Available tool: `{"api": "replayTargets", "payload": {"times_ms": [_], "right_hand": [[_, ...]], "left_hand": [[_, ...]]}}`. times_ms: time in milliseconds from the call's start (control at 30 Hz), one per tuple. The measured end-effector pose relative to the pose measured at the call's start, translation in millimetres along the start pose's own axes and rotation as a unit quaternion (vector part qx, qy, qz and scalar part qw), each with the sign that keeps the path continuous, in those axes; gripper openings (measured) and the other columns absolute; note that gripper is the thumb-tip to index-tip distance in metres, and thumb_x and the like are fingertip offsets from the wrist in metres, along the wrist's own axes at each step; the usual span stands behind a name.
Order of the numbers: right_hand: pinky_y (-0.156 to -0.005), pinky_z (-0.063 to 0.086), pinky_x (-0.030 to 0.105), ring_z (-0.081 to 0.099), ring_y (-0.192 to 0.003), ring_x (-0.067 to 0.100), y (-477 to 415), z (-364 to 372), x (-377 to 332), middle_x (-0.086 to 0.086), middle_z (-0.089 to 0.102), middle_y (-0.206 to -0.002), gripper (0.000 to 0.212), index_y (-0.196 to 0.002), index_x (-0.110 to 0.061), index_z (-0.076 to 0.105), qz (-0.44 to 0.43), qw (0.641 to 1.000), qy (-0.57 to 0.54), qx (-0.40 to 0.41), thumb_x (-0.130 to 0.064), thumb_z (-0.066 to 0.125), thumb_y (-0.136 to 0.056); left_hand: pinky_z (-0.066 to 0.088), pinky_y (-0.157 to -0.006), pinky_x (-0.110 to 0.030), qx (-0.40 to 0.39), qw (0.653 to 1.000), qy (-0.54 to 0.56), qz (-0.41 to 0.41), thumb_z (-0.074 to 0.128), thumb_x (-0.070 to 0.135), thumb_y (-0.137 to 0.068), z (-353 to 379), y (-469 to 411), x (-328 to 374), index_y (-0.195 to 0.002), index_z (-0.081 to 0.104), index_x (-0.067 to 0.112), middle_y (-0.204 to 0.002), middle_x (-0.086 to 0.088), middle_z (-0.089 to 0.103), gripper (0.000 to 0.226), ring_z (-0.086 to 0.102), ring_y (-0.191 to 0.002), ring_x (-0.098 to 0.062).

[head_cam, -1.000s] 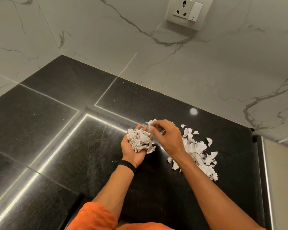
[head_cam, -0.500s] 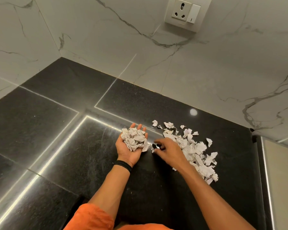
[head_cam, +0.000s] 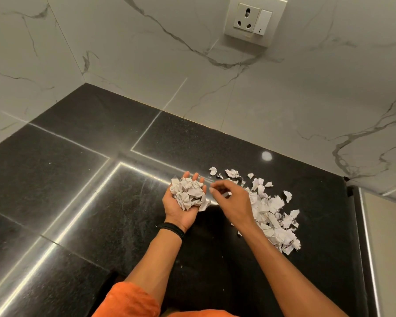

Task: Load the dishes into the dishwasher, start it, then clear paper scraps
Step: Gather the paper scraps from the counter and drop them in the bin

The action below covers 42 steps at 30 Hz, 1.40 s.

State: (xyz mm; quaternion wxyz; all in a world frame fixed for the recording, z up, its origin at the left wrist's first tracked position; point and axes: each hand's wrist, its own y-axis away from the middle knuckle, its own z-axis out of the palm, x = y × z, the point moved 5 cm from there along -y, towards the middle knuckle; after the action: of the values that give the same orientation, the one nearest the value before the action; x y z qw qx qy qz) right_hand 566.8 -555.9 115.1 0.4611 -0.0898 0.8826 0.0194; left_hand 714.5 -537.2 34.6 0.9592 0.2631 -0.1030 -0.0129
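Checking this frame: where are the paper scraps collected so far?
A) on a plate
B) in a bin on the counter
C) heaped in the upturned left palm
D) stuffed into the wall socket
C: the left hand lies palm up with the gathered scraps heaped in it, while the loose scraps lie on the black counter by the right hand.

Worktop (head_cam: pixel 66 179): polished black speckled stone, laid in jointed slabs. Walls (head_cam: pixel 146 65): pale marble-look tile with grey veining, two faces meeting in a corner at 10 o'clock. Socket plate (head_cam: pixel 254 19) fixed to the wall at 1 o'clock, bearing one three-pin outlet and one rocker switch. Bright linear reflections (head_cam: pixel 78 211) cross the worktop at 8 o'clock; one round light spot (head_cam: pixel 266 156) at 3 o'clock. Pale panel (head_cam: pixel 389 248) adjoins the worktop at 4 o'clock.
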Motion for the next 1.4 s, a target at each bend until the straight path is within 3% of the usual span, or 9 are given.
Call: {"api": "replayTargets", "payload": {"times_ms": [233,367,500,667,833,967,1133,1300,1400], "right_hand": [[-0.081,0.051,0.02,0.064,-0.093,0.0,-32,1,-22,-0.021,0.071,-0.092,0.011,-0.092,-0.031,0.078,-0.022,0.998,-0.029,-0.044,-0.024,0.07,-0.093],[-0.089,0.054,0.025,0.066,-0.098,0.001,-47,-2,5,-0.014,0.073,-0.102,0.016,-0.106,-0.023,0.078,0.03,0.997,-0.067,-0.014,-0.023,0.064,-0.099],[-0.096,0.055,0.034,0.064,-0.105,0.006,-72,-8,27,-0.008,0.071,-0.114,0.023,-0.119,-0.024,0.073,0.044,0.996,0.068,-0.027,-0.018,0.064,-0.098],[-0.108,0.044,0.039,0.055,-0.126,0.022,-100,24,26,0.0,0.062,-0.137,0.04,-0.135,-0.022,0.064,-0.07,0.952,0.254,-0.156,-0.014,0.064,-0.096],[-0.095,0.043,0.032,0.058,-0.109,0.023,-100,38,32,0.003,0.066,-0.116,0.022,-0.117,-0.018,0.072,-0.123,0.924,0.321,-0.169,-0.016,0.061,-0.098],[-0.088,0.047,0.028,0.062,-0.099,0.016,-91,23,35,-0.002,0.069,-0.103,0.013,-0.104,-0.018,0.074,-0.081,0.952,0.276,-0.109,-0.016,0.064,-0.096],[-0.078,0.054,0.018,0.067,-0.087,0.0,-67,-6,7,-0.014,0.073,-0.091,0.011,-0.097,-0.025,0.075,0.019,1.0,-0.004,0.015,-0.018,0.076,-0.089],[-0.081,0.057,0.022,0.072,-0.09,0.007,-44,1,-44,-0.007,0.075,-0.093,0.018,-0.103,-0.019,0.075,-0.023,0.99,-0.127,-0.052,-0.016,0.08,-0.086],[-0.084,0.057,0.027,0.071,-0.086,0.004,-32,20,-53,-0.01,0.076,-0.088,0.016,-0.096,-0.022,0.078,-0.042,0.992,-0.066,-0.095,-0.014,0.079,-0.082]], "left_hand": [[0.053,-0.098,-0.05,-0.014,1.0,-0.013,-0.02,0.035,0.04,-0.105,9,9,-15,-0.148,0.051,0.011,-0.147,-0.022,0.054,0.054,0.052,-0.135,-0.037],[0.038,-0.115,-0.054,-0.002,1.0,-0.009,-0.027,0.035,0.041,-0.105,7,8,-16,-0.146,0.052,0.009,-0.144,-0.022,0.057,0.054,0.049,-0.138,-0.039],[0.038,-0.115,-0.054,0.004,1.0,-0.01,-0.02,0.034,0.04,-0.105,3,5,-11,-0.145,0.053,0.008,-0.143,-0.021,0.058,0.055,0.05,-0.137,-0.041],[0.042,-0.11,-0.053,0.009,1.0,-0.01,-0.012,0.035,0.039,-0.103,3,3,-6,-0.141,0.057,0.008,-0.142,-0.021,0.059,0.054,0.056,-0.131,-0.04],[0.039,-0.114,-0.053,0.028,1.0,0.001,-0.003,0.034,0.039,-0.104,0,-2,-4,-0.143,0.056,0.007,-0.141,-0.021,0.059,0.055,0.053,-0.134,-0.04],[0.04,-0.113,-0.053,0.031,0.999,0.007,-0.003,0.035,0.039,-0.104,-2,-11,-5,-0.145,0.054,0.008,-0.142,-0.021,0.059,0.055,0.052,-0.136,-0.04],[0.039,-0.114,-0.051,0.038,0.999,0.011,0.0,0.036,0.038,-0.104,6,-19,-9,-0.147,0.051,0.007,-0.148,-0.021,0.054,0.055,0.049,-0.139,-0.038],[0.045,-0.109,-0.046,0.017,0.999,-0.02,-0.023,0.04,0.04,-0.101,14,-19,-23,-0.127,0.066,0.007,-0.131,-0.019,0.062,0.049,0.063,-0.112,-0.033],[0.056,-0.087,-0.043,0.003,0.999,-0.04,-0.031,0.042,0.04,-0.101,17,-14,-28,-0.11,0.071,0.009,-0.111,-0.015,0.071,0.044,0.071,-0.099,-0.03]]}}
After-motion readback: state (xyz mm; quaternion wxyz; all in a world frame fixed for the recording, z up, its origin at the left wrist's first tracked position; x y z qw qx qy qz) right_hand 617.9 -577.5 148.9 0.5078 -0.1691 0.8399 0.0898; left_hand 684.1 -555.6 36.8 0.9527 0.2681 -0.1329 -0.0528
